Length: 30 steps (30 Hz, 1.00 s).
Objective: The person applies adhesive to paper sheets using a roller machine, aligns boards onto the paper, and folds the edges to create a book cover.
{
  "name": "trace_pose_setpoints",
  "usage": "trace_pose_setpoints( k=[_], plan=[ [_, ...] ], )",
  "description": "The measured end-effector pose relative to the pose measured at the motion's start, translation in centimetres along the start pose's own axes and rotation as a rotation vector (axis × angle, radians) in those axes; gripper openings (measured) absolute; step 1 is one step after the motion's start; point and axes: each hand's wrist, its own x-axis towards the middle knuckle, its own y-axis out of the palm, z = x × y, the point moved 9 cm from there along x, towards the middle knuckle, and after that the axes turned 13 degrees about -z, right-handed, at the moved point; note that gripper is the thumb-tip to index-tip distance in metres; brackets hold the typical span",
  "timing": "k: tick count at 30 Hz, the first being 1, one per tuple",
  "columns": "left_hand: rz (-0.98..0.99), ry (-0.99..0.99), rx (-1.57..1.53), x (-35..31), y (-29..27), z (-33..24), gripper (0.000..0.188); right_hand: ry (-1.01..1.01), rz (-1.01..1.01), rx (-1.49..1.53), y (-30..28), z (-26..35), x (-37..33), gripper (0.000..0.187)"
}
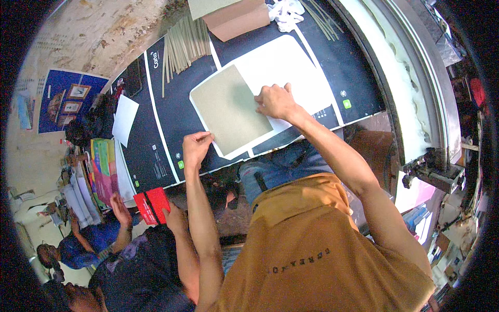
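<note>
A greyish-beige cardboard panel (234, 112) lies flat on the left part of a large white paper sheet (296, 67) with cut corners. A narrow white margin shows along the panel's left and lower sides. At the sheet's left edge, my left hand (197, 148) is closed, thumb and forefinger pinched together on the margin. My right hand (276, 103) has its fingers bent, their tips at the panel's right edge; what lies under the palm is hidden.
Thin beige strips (184, 44) lie beyond the panel, beside a cardboard box (236, 21) and crumpled white plastic (286, 14). A large metal machine (416, 78) borders the table's right. At left, a co-worker's hand (174, 216) holds a red booklet (150, 206); another person sits behind.
</note>
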Motion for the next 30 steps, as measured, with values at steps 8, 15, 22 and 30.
trace_pose_setpoints(
  k=[8,15,22,30],
  plan=[
    [-0.032,0.063,0.113,-0.2,-0.1,-1.2,0.031,0.030,-0.007,0.003,0.1,-0.3,0.8,0.021],
    [-0.020,0.084,0.078,-0.3,0.0,-1.4,0.031,0.017,-0.051,-0.047,1.0,-1.2,1.7,0.012],
    [-0.412,0.584,0.311,-3.3,1.8,-9.1,0.049,0.006,0.059,-0.027,0.4,-0.5,0.6,0.031],
    [-0.247,0.745,0.413,-3.3,11.4,-12.4,0.057,-0.030,-0.251,-0.015,-6.7,-3.6,-3.0,0.066]
  ],
)
